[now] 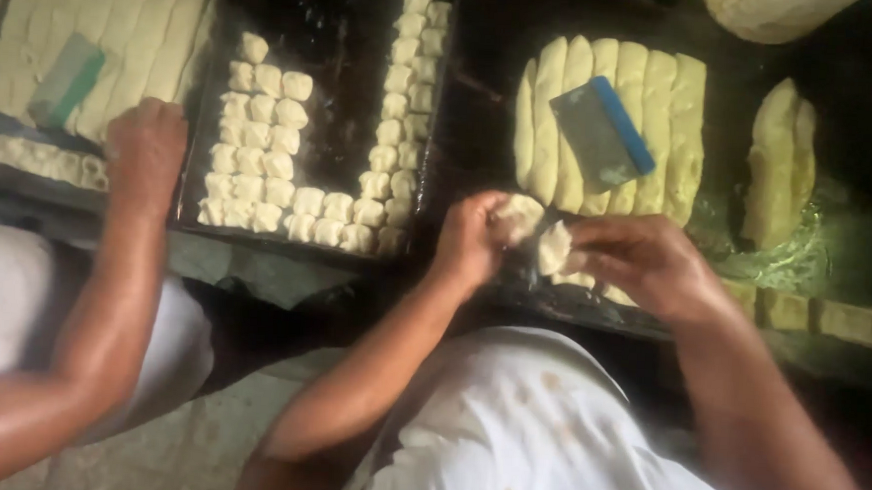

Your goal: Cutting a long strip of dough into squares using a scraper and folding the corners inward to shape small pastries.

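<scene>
Over the dark desk (485,69), the left hand (471,239) has its grip closed on one dough piece (517,217) and the right hand (644,264) pinches another dough lump (554,249), near a blue-handled scraper (601,132) lying on dough strips (661,118). A co-worker's hand (146,150) rests at the baking tray (341,66).

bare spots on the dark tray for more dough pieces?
Free: the dark tray's middle, bordered by dough pieces left and below and a column right. Crowded: the strip slab under the scraper, near both hands.
</scene>
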